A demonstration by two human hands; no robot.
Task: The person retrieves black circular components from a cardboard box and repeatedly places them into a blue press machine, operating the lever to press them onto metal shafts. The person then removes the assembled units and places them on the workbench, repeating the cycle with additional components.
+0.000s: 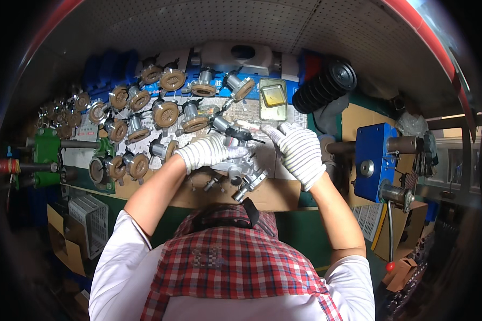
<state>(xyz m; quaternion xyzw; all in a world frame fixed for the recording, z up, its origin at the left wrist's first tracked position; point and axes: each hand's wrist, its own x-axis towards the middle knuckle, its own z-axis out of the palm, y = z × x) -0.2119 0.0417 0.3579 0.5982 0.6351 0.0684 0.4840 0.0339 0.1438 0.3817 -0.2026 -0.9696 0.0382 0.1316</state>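
My left hand, in a white knit glove, grips a grey metal valve body with several protruding fittings, held just above the bench's front edge. My right hand, also gloved, hovers just right of that part with fingers spread, its fingertips near a small black-tipped part; whether it touches anything I cannot tell. Behind my hands stand several grey assemblies with tan round caps in rows across the bench.
A shallow metal tin sits behind my right hand. A black ribbed bellows lies at the back right. A blue machine block stands to the right, a green fixture to the left. Cardboard covers the front edge.
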